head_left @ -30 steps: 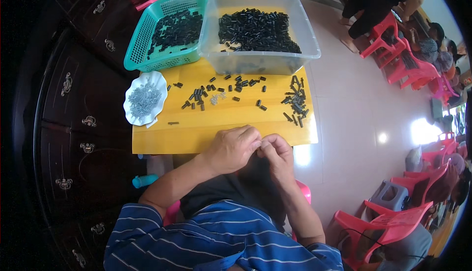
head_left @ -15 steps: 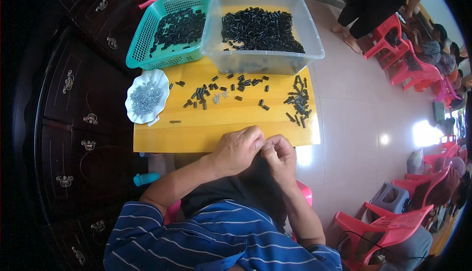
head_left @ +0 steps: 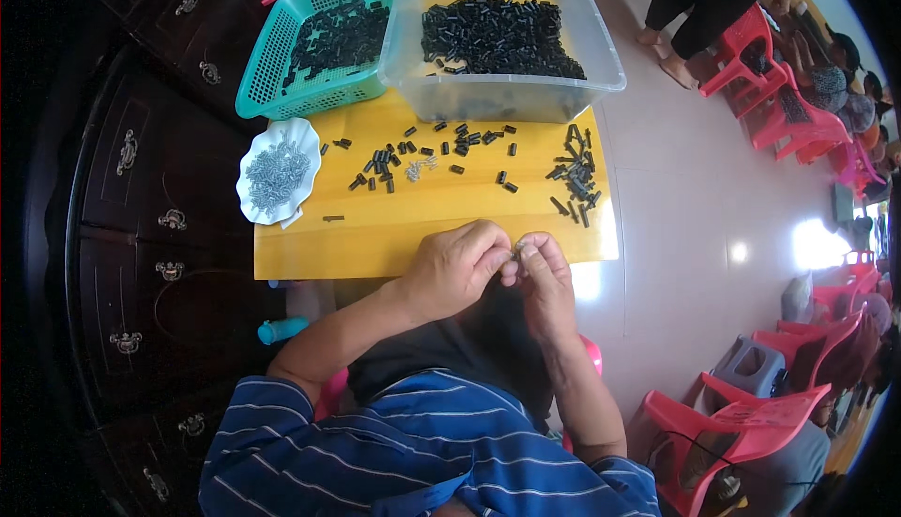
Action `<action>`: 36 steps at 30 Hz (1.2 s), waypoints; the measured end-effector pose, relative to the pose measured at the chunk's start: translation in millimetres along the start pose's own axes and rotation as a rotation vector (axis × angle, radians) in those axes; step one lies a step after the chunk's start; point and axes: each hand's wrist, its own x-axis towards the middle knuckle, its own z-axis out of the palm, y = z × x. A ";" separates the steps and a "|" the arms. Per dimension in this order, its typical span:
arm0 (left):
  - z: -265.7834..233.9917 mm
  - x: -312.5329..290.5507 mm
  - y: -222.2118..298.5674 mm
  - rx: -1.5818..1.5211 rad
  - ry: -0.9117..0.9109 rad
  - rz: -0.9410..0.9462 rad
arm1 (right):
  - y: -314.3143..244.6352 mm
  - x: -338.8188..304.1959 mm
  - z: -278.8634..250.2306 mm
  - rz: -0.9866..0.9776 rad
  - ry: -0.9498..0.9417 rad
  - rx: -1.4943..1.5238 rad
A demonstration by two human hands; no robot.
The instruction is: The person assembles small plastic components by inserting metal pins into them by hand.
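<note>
Just over the table's near edge, my left hand (head_left: 458, 267) and my right hand (head_left: 547, 284) meet with fingertips pinched. Whatever small piece they hold is mostly covered by the fingers. Short black cylindrical pieces (head_left: 380, 162) lie scattered on the yellow tabletop (head_left: 422, 219) beyond my hands. Among them is a small cluster of pale clear-looking bits (head_left: 419, 170). A heap of longer black pieces (head_left: 574, 179) lies at the table's right edge. One thin dark piece (head_left: 333, 219) rests alone at the left.
A white scalloped dish (head_left: 305, 132) of small silvery pieces stands at the left. Behind are a green basket (head_left: 253, 85) and a clear plastic bin (head_left: 601, 81), both holding black pieces. Dark wooden drawers (head_left: 141, 179) flank the left; pink chairs (head_left: 751, 414) and people are at the right.
The right hand's fingers have shifted slightly up and right, opening a small gap from the left fingertips. The table and containers sit slightly higher in view.
</note>
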 end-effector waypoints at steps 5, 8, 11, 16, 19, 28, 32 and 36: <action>0.1 0.5 -0.7 0.030 -0.004 0.014 | -2.9 -1.3 6.0 -0.030 0.007 -0.057; -0.6 1.3 2.0 0.026 -0.008 0.027 | 0.1 -0.1 2.7 -0.049 -0.002 -0.080; 0.1 1.6 2.8 0.022 -0.024 0.037 | 2.9 1.2 -1.7 -0.083 -0.055 -0.122; -1.9 2.2 1.4 -0.073 -0.082 -0.036 | 3.5 -0.1 0.7 -0.115 -0.054 -0.163; -4.1 2.1 2.9 -0.241 -0.143 -0.176 | 4.3 -0.7 1.0 -0.132 -0.059 -0.181; -7.1 9.6 -15.2 -0.476 -0.320 -0.182 | 1.1 -1.1 3.3 -0.059 -0.077 -0.121; -18.3 40.2 -35.8 -0.230 -0.149 -0.221 | 1.1 -1.2 2.1 -0.001 -0.034 -0.070; -22.0 74.8 -66.6 0.248 0.035 -0.083 | -1.4 -0.9 0.9 0.014 -0.035 -0.090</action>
